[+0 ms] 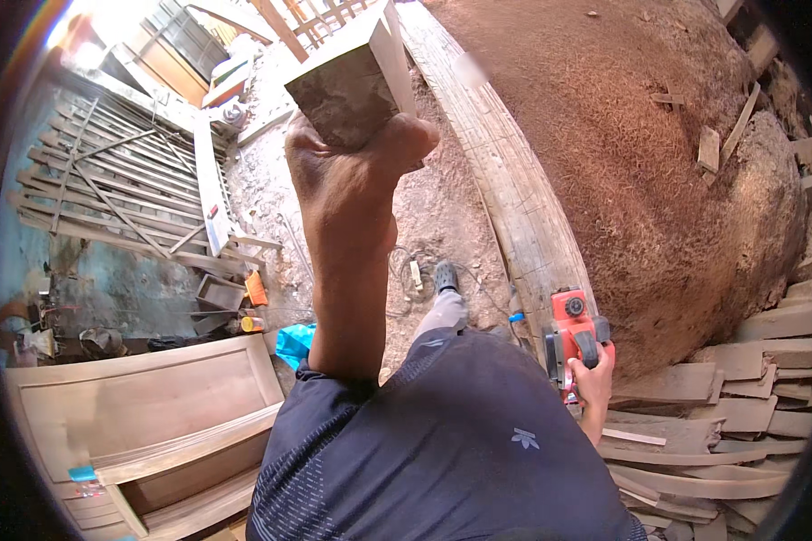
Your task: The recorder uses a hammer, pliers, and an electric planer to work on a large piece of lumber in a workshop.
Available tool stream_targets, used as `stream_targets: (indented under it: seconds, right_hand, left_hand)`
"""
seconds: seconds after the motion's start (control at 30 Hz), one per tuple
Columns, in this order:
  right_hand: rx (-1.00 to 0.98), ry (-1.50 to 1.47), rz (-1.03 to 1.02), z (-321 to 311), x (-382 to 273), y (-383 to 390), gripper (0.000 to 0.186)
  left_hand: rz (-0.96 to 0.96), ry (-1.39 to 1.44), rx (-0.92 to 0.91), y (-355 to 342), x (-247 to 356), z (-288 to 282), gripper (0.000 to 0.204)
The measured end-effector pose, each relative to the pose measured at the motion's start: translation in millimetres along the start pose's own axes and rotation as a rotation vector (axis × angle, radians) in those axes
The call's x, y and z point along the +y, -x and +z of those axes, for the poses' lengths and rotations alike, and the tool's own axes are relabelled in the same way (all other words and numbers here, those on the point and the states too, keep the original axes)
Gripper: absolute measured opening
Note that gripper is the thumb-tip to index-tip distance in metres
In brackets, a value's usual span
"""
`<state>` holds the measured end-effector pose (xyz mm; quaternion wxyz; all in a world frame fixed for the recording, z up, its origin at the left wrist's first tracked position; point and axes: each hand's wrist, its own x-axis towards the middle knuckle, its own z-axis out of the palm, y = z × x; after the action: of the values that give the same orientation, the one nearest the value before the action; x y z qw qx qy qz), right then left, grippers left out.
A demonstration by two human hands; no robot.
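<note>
My left hand (352, 153) is raised high in the middle of the view, fingers gripped round the end of a squared wooden beam (343, 86) with a dark, stained face. At the lower right, my right hand (591, 388) is closed on the handle of a red and grey electric planer (570, 320), beside a long, weathered timber (487, 171) that runs away from me.
A heap of reddish shavings (650, 144) fills the right, above stacked offcuts (740, 388). Slatted panels (117, 171) lean on the blue wall at left. A panelled wooden door (135, 388) lies lower left. Cables and tools lie around my foot (444, 278).
</note>
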<state>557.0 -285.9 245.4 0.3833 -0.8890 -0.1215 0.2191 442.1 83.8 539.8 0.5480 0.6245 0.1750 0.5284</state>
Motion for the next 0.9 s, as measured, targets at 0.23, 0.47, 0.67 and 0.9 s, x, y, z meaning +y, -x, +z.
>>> stream_targets:
  seconds: [0.23,0.47,0.67,0.9]
  right_hand:
    - [-0.035,-0.068,0.055,-9,-30,4,0.036]
    - [0.004,-0.064,-0.053,1,6,1,0.045]
    - [-0.063,-0.17,-0.049,9,50,-18,0.023]
    - [-0.126,-0.16,0.01,5,33,-20,0.019]
  left_hand:
    - [0.03,-0.065,0.02,1,-5,4,0.009]
    - [0.088,-0.094,-0.053,2,-6,-5,0.012]
    - [-0.132,0.097,-0.052,-6,6,19,0.058]
    - [-0.07,0.122,-0.007,-8,-3,16,0.071]
